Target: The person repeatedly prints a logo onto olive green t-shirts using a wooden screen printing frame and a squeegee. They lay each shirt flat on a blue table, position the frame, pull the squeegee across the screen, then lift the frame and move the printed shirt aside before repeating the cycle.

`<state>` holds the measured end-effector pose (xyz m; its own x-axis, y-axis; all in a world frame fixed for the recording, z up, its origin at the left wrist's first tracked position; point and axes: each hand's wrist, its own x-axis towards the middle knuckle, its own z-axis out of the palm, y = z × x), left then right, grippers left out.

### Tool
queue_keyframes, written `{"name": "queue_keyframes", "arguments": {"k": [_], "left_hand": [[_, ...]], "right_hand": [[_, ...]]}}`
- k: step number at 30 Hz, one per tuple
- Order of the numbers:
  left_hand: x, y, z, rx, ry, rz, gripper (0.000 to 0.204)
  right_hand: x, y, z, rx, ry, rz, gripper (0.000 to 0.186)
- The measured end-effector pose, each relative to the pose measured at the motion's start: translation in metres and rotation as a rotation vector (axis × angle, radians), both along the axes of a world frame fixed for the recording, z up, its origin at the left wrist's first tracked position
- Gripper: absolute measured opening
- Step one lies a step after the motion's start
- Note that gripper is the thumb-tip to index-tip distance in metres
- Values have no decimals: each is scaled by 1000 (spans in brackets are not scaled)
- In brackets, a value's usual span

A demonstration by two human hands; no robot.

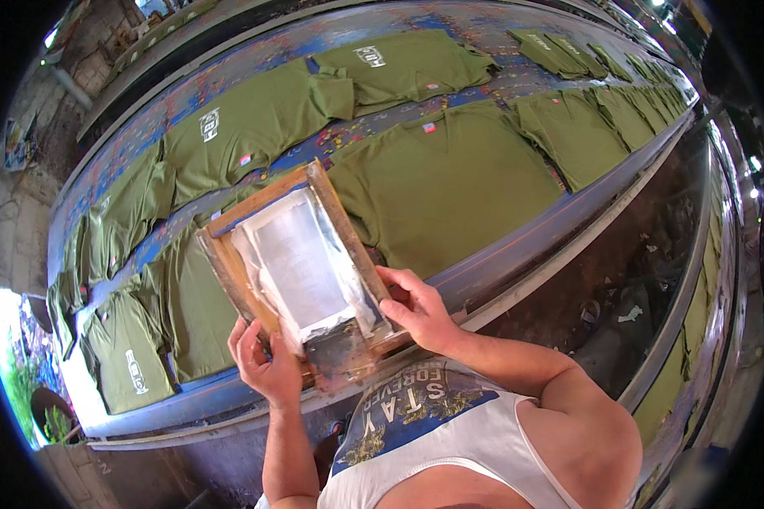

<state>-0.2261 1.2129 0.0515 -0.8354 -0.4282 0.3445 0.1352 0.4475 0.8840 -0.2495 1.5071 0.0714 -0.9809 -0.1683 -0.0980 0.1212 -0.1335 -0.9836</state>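
Note:
A wooden-framed printing screen (pixel 290 254) is tilted in front of me, above the near edge of the long table. Pale mesh fills its middle, with whitish tape round it and a dark, ink-stained patch at the end closest to me. My right hand (pixel 418 310) grips the right rail, thumb on top. At the lower left, my left hand (pixel 267 363) has its fingers curled round the other rail. Under and beside the screen lie olive-green T-shirts; the large one on the right (pixel 450 187) has no print showing on its front.
Olive shirts cover the long blue, paint-speckled table (pixel 289 157) in two rows; some, such as the far shirt (pixel 246 119), carry a white print. A dark, littered gap (pixel 603 280) runs along the table's right side. Another rail with green cloth (pixel 696 339) stands beyond it.

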Motion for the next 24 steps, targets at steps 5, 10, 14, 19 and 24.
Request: {"name": "queue_keyframes", "arguments": {"k": [5, 10, 14, 19, 24], "left_hand": [[-23, 120, 3, 129, 47, -109, 53], [-49, 250, -7, 78, 109, -254, 52], [-59, 357, -19, 98, 27, -270, 38], [-68, 449, -20, 152, -36, -291, 33], [-75, 470, -23, 98, -61, -281, 34]], "right_hand": [[-5, 100, 1, -32, 54, -243, 48], [-5, 231, -12, -63, 3, -389, 43], [-1, 334, -25, -68, -20, -460, 44], [-7, 428, -27, -22, -64, -494, 46], [-21, 454, -35, 83, 0, -406, 46]]}}
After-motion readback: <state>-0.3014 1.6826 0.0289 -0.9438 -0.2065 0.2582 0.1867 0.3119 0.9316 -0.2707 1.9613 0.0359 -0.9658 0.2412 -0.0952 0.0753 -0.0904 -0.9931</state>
